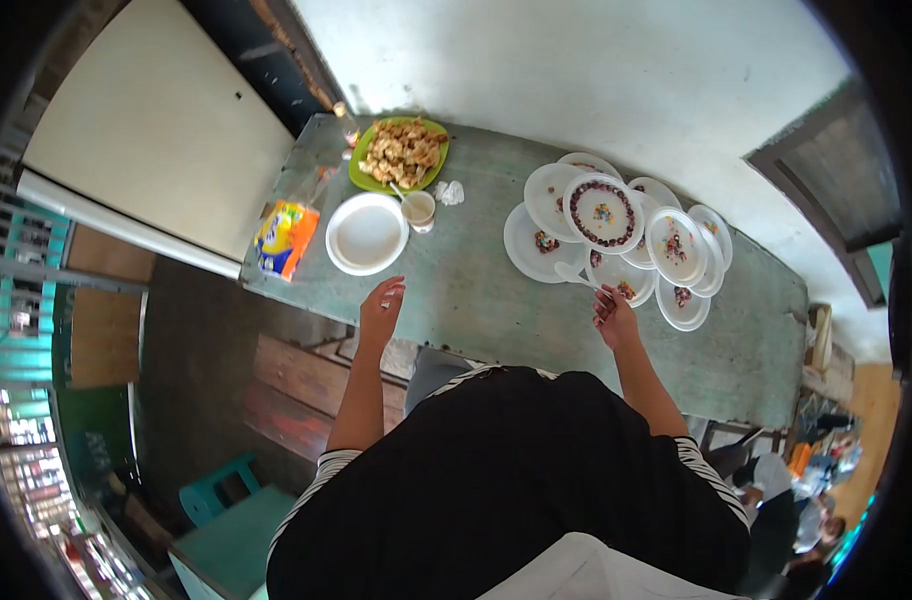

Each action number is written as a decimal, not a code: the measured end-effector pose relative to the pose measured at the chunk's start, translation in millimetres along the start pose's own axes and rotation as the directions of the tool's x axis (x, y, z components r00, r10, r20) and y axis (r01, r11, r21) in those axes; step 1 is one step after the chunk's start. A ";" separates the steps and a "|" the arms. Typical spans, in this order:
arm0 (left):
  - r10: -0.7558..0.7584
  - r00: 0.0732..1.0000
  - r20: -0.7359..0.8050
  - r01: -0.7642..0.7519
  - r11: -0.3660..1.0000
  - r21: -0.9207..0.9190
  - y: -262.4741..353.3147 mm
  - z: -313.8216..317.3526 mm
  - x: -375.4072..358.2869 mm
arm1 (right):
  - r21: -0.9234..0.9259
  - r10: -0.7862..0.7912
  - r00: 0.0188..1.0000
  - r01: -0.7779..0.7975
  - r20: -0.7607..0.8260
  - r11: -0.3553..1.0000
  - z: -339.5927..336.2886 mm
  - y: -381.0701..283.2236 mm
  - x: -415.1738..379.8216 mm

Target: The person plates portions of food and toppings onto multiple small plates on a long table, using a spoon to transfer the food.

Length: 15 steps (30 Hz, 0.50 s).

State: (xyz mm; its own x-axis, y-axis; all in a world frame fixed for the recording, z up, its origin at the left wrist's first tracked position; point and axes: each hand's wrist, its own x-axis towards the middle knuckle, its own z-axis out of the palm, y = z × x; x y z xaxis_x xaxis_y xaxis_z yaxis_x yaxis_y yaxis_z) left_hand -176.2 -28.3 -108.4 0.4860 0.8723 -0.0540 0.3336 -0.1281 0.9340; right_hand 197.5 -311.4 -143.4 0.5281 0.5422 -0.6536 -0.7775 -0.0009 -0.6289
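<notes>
My right hand (614,316) is closed on the handle of a white plastic spoon (568,273) at the front of the plate group. Several white plates (521,250) lie overlapping there, with small colourful pieces on them. The topmost white plate (603,190) carries a ring of dark round pieces and a colourful cluster in its middle. Over the table's front edge, my left hand (381,303) is open with slightly bent fingers, holding nothing. Nearest to it is a round white plate (367,234). A cup (419,211) with a white stick or handle in it stands just beside that plate.
A green plate (356,178) of browned food pieces sits at the back of the table (456,290). An orange and blue packet (285,240), a small bottle (346,124) and a crumpled white wad (450,192) lie around it. A teal stool (219,490) stands lower left; people (811,520) are lower right.
</notes>
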 end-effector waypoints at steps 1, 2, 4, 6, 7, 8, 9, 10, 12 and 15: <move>0.022 0.999 0.027 -0.022 1.000 0.003 -0.3 -5.0 10.3 | 0.013 -0.021 1.000 0.021 -0.018 1.000 4.2 4.9 -1.9; 0.037 0.998 0.046 -0.038 0.999 0.015 -0.4 -10.5 20.2 | 0.029 -0.042 0.998 0.043 -0.036 0.999 9.0 10.8 -4.6; 0.097 0.990 0.103 -0.102 0.994 0.040 6.2 -23.4 44.3 | 0.079 -0.077 0.992 0.084 -0.097 0.993 21.7 23.1 -13.8; 0.142 0.971 0.195 -0.159 0.984 0.078 18.4 -37.3 65.3 | 0.131 -0.113 0.981 0.134 -0.155 0.982 37.5 36.0 -16.9; 0.150 0.956 0.254 -0.183 0.977 0.109 24.4 -46.3 73.2 | 0.147 -0.142 0.974 0.169 -0.176 0.975 42.7 45.0 -17.7; 0.158 0.940 0.301 -0.197 0.975 0.103 27.9 -55.1 82.0 | 0.157 -0.168 0.966 0.201 -0.198 0.967 47.1 53.9 -18.6; 0.173 0.929 0.326 -0.216 0.971 0.100 29.4 -63.5 89.0 | 0.175 -0.180 0.960 0.220 -0.216 0.960 54.8 62.0 -22.2; 0.188 0.922 0.339 -0.240 0.963 0.119 30.3 -71.4 96.1 | 0.201 -0.191 0.954 0.239 -0.232 0.950 62.7 69.6 -24.9; 0.207 0.910 0.360 -0.270 0.953 0.134 29.1 -84.9 109.2 | 0.234 -0.208 0.942 0.271 -0.262 0.934 77.6 83.1 -29.3; 0.204 0.888 0.411 -0.276 0.953 0.123 28.6 -97.8 119.9 | 0.269 -0.223 0.928 0.306 -0.298 0.913 90.8 103.1 -40.3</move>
